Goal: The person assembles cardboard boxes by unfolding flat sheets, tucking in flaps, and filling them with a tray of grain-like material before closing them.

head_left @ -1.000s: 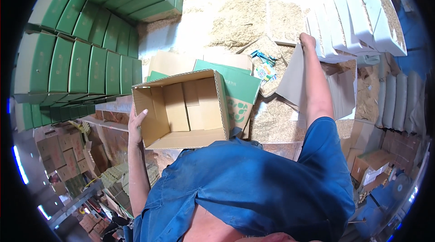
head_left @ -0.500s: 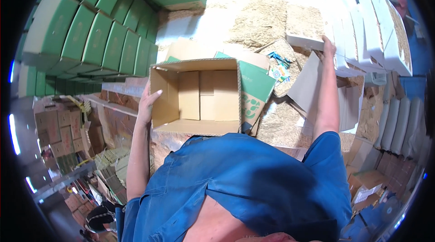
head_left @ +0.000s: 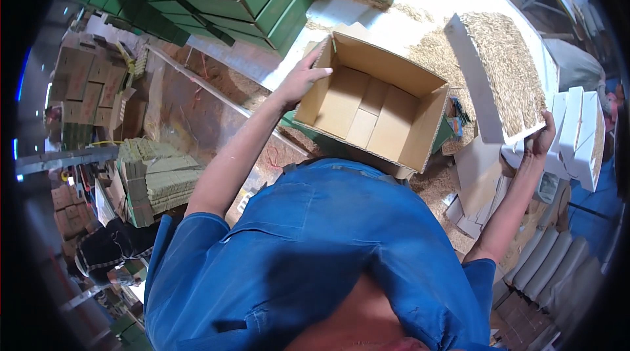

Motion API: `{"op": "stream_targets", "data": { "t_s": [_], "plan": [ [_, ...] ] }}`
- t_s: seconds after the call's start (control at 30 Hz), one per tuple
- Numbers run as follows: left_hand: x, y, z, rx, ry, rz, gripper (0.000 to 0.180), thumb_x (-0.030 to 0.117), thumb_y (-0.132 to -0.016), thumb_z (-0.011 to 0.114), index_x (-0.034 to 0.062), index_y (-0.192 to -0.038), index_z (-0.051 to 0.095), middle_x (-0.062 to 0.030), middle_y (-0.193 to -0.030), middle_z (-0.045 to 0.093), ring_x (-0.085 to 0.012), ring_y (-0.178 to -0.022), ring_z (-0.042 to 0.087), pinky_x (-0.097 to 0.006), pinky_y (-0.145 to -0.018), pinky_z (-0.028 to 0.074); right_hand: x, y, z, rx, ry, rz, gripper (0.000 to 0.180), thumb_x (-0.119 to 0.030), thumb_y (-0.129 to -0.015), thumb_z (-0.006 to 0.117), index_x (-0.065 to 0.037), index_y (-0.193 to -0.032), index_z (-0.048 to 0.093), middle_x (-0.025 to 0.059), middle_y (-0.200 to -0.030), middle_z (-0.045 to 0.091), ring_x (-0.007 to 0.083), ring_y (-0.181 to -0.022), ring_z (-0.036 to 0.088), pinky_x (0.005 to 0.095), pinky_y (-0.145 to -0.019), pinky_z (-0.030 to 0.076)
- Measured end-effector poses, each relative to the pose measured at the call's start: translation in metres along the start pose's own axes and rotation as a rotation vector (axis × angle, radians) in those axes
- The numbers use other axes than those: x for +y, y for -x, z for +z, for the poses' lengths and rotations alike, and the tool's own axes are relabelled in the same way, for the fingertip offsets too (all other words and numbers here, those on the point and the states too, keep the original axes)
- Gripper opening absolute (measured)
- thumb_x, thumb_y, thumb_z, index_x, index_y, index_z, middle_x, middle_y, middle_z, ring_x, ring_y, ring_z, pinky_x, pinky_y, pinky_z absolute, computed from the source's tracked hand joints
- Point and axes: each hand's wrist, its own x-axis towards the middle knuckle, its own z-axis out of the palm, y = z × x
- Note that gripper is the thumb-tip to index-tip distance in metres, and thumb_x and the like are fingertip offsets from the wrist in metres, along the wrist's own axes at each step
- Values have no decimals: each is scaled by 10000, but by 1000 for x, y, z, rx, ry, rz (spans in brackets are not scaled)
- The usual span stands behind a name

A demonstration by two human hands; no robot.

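Note:
My left hand grips the left wall of an open cardboard box, with the thumb over its rim. The box is brown and bare inside, and its mouth faces up towards me. My right hand is closed on the near end of a shallow white tray. Tan, straw-like flakes fill the tray, which is raised and tilted to the right of the box. Its fingers are partly hidden behind the tray's end. Part of a green printed carton shows behind the box.
Green boxes are stacked high at the far left. More white trays stand at the right. Loose flakes and grey cardboard pieces lie by my right arm. Grey sacks are at lower right. Another person is at lower left.
My right hand has lifted and tilted the white tray of flakes. The box in my left hand has turned clockwise and moved right in the picture. The whole view has swung round.

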Motion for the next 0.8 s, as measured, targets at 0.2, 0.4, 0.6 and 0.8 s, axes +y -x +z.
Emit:
{"op": "stream_targets", "data": {
  "t_s": [0.2, 0.4, 0.6, 0.8],
  "plan": [
    [-10, -5, -2, -9, -16, 79, 717, 140, -906, 585, -8, -1521, 247, -187, -1553, 322, -243, -1430, 311, -325, -1170, 230, 8, 53, 107, -179, 62, 204, 549, -249, -830, 574, 137, -1219, 536, 256, -1144, 637, 308, -987, 661, 379, -913, 524],
    [-8, -7, -6, -36, -33, 114, 666, 240, -971, 528, -23, -1514, 247, -203, -1529, 360, -256, -1410, 352, -332, -1160, 257, 40, 63, 157, -151, 291, 264, 683, -307, -751, 620, 109, -1280, 503, 256, -1128, 633, 317, -934, 658, 382, -834, 542],
    [-22, -15, -15, -59, -14, 100, 653, 349, -1019, 472, -17, -1512, 249, -178, -1546, 341, -243, -1406, 353, -328, -1155, 265, 63, 59, 209, -316, 508, 70, 418, -274, -751, 613, 17, -1050, 570, 84, -930, 583, 172, -822, 556, 303, -780, 444],
    [15, 9, -16, -96, 176, -23, 652, 233, -956, 594, 28, -1507, 311, -133, -1503, 416, -195, -1328, 430, -325, -1103, 343, 58, 53, 247, -603, 675, 80, 217, -259, -754, 611, -65, -682, 549, -24, -686, 481, 89, -652, 414, 266, -614, 313]
  ]
}}
